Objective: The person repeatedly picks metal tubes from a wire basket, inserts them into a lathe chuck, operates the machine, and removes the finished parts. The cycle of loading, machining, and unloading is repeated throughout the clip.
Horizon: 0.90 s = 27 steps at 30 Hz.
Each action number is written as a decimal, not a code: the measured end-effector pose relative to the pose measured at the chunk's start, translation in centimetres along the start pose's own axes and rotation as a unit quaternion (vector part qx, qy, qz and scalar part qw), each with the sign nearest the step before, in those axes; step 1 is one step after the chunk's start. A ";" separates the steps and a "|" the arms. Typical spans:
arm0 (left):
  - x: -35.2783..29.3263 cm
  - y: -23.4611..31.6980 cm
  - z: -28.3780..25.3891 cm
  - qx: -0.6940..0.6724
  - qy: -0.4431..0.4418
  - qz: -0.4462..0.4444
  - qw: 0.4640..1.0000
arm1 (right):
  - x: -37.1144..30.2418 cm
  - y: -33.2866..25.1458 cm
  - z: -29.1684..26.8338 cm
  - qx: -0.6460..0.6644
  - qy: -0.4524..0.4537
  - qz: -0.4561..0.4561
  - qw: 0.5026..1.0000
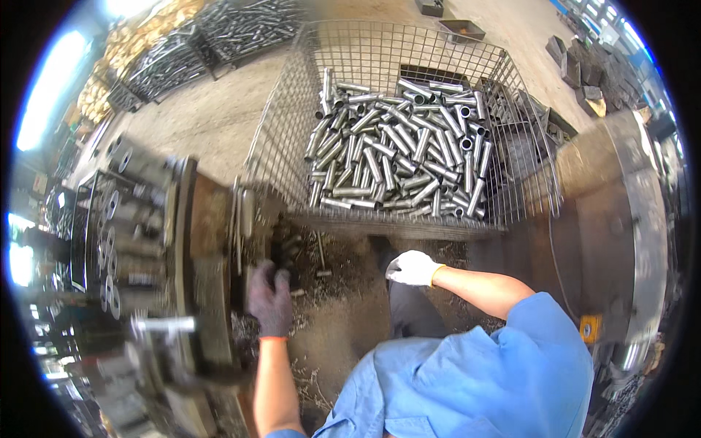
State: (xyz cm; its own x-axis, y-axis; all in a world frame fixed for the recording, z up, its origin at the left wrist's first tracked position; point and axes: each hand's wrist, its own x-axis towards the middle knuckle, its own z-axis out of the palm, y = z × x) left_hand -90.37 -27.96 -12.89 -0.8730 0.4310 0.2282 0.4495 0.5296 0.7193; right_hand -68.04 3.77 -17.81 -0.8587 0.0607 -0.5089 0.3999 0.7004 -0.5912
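Observation:
My left hand (270, 301), in a dark grey glove with an orange cuff, hangs beside a stand on the left. Its thumb is apart from the fingers, and nothing shows in it, though motion blurs it. In a white glove with a yellow cuff, my right hand (413, 269) is over my dark-trousered leg (412, 310). Its fingers look curled, and their inner side is hidden. Beyond both hands stands a wire mesh basket (288, 117) heaped with short shiny metal tubes (394, 142). A single bright tube (166, 324) lies on the left stand, near thick metal cylinders (135, 252).
A large brown machine part (584, 204) with a yellow tag (590, 328) borders my right side. Scraps and a small hammer-shaped tool (322, 252) lie on the dirty floor (343, 321). Farther off are bins of metal parts (248, 33) and dark blocks (577, 69).

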 end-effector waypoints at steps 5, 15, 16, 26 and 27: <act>32.4 5.1 11.9 0.354 0.011 0.075 0.932 | 17.3 13.8 -16.0 -0.151 0.017 0.183 0.971; 49.3 1.0 21.5 0.270 -0.157 -0.133 0.941 | 47.2 42.5 -38.3 -0.394 0.234 0.356 0.814; 49.0 0.7 21.1 0.253 -0.165 -0.170 0.938 | 49.1 44.5 -39.4 -0.384 0.228 0.365 0.817; 48.7 0.5 21.3 0.227 -0.137 -0.191 0.945 | 54.1 54.0 -39.2 -0.251 0.309 0.464 0.791; 48.6 0.7 21.3 0.217 -0.122 -0.210 0.945 | 52.9 53.2 -40.1 -0.266 0.251 0.450 0.815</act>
State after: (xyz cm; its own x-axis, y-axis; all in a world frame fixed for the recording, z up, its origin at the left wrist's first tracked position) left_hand -128.47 8.91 -15.32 -0.9458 0.2443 -0.2140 0.1551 0.9187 0.3632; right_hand -105.07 72.81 -51.12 -0.3701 0.9098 -0.1880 0.8593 0.4122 0.3030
